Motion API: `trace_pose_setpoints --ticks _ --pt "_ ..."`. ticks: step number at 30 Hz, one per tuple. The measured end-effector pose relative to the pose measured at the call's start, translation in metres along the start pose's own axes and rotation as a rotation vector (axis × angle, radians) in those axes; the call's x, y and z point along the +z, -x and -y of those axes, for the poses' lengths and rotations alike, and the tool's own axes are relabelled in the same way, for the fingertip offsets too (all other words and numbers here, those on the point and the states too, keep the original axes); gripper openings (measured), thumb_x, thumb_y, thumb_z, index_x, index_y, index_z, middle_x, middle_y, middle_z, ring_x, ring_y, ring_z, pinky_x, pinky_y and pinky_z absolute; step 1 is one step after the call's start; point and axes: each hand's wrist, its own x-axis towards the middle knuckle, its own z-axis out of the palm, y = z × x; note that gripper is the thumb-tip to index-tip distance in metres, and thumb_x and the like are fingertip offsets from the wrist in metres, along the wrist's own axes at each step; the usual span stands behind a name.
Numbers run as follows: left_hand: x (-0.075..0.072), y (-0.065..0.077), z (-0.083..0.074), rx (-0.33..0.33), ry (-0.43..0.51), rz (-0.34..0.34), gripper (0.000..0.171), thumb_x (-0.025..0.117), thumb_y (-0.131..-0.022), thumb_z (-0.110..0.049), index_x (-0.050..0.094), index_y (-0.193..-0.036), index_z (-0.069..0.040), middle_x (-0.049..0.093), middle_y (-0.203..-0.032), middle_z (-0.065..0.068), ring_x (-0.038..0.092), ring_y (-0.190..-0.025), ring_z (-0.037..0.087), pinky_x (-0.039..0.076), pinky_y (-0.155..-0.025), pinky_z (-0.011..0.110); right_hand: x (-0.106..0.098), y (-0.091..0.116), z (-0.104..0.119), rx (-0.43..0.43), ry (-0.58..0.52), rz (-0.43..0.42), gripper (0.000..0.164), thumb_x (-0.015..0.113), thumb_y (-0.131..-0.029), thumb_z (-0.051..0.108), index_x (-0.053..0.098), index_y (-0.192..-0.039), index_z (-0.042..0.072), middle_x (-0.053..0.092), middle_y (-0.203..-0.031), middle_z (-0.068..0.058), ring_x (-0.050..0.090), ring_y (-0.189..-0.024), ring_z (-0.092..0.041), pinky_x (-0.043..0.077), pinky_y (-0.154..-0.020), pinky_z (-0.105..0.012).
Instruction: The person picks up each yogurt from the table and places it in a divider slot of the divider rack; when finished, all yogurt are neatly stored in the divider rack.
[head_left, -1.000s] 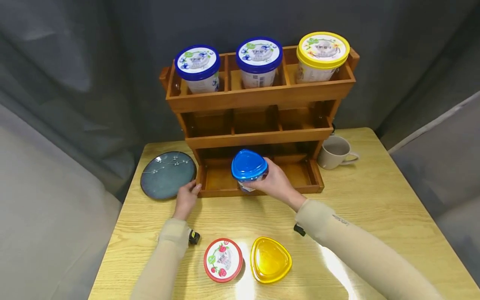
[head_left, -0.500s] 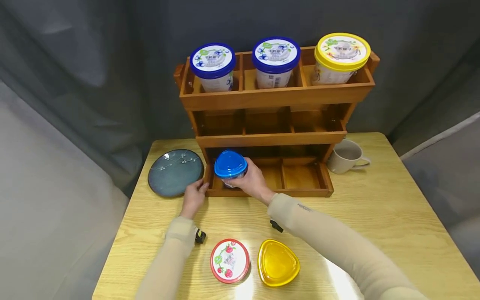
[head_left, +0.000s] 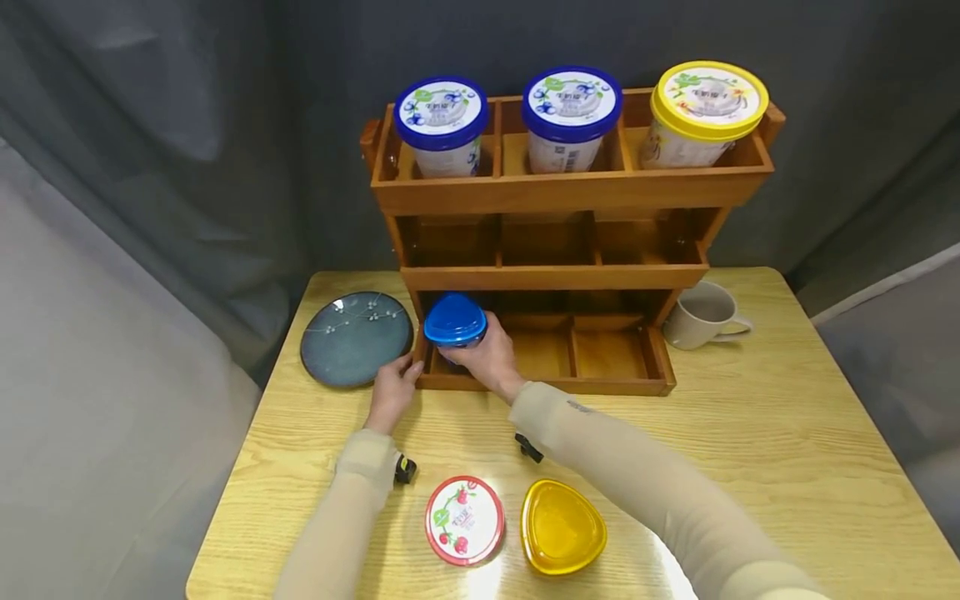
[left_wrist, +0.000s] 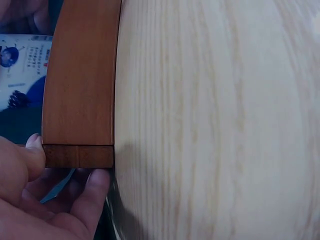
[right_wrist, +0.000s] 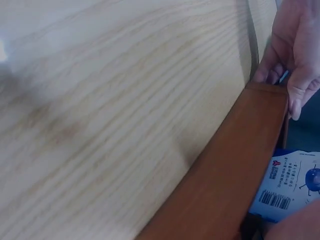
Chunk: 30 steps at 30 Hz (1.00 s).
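Note:
My right hand [head_left: 491, 358] grips a cup with a glossy blue three-cornered lid [head_left: 455, 319], standing in the left compartment of the wooden rack's bottom tier. In the right wrist view the white and blue printed side of the cup [right_wrist: 282, 182] shows behind the front board, with part of the hand at the lower corner. My left hand [head_left: 393, 390] holds the front left corner of the wooden rack [head_left: 570, 190]. Its thumb and fingers pinch the board's end in the left wrist view, the left hand [left_wrist: 65, 205] lying at lower left.
Two blue-lidded tubs [head_left: 441, 117] [head_left: 573, 104] and a yellow-lidded tub [head_left: 708, 104] fill the top tier. A dark plate [head_left: 356, 340] lies left of the rack, a mug [head_left: 701, 315] right. In front are a red-rimmed tub [head_left: 465, 521] and a yellow three-cornered lidded container [head_left: 562, 527].
My right hand has carried the blue-lidded cup leftward from the middle of the bottom tier into its left compartment, and lower. The left hand keeps its hold on the rack's corner.

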Motion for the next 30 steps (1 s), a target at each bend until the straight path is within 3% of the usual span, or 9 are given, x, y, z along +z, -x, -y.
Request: trace_pose_setpoints --ticks 9,20,26,30 --pt "-0.001 0.001 -0.004 0.030 0.012 -0.006 0.043 0.059 -0.102 -0.019 0.055 -0.137 0.006 0.057 -0.135 0.023 0.050 -0.128 0.035 0.039 -0.108 0.046 0.009 0.001 -0.005 0.066 0.009 -0.037 0.086 0.092 -0.071 0.031 0.045 -0.139 0.005 0.057 -0.134 -0.014 0.053 -0.125 -0.030 0.039 -0.108 -0.045" --pt "-0.001 0.002 -0.002 0.020 0.017 -0.003 0.043 0.059 -0.102 -0.019 0.056 -0.137 0.005 0.059 -0.133 0.022 0.053 -0.126 0.033 0.040 -0.107 0.045 0.016 0.002 -0.009 0.097 0.025 -0.039 0.090 0.092 -0.071 0.028 0.041 -0.141 0.004 0.054 -0.138 -0.016 0.051 -0.128 -0.032 0.039 -0.109 -0.045" --pt "-0.001 0.002 -0.001 0.014 0.024 0.006 0.043 0.058 -0.102 -0.020 0.055 -0.138 0.004 0.059 -0.133 0.022 0.054 -0.124 0.033 0.041 -0.107 0.045 0.006 0.011 -0.009 0.025 0.030 0.015 0.101 0.092 -0.072 0.024 0.029 -0.150 0.009 0.045 -0.144 -0.017 0.045 -0.131 -0.034 0.035 -0.111 -0.049" --pt "-0.002 0.002 -0.001 0.010 0.022 0.008 0.043 0.058 -0.102 -0.019 0.054 -0.138 0.004 0.058 -0.134 0.023 0.054 -0.125 0.034 0.041 -0.106 0.046 -0.008 0.012 -0.004 -0.079 0.142 0.119 0.109 0.091 -0.072 0.027 0.022 -0.155 0.018 0.035 -0.148 -0.019 0.041 -0.133 -0.037 0.035 -0.109 -0.054"
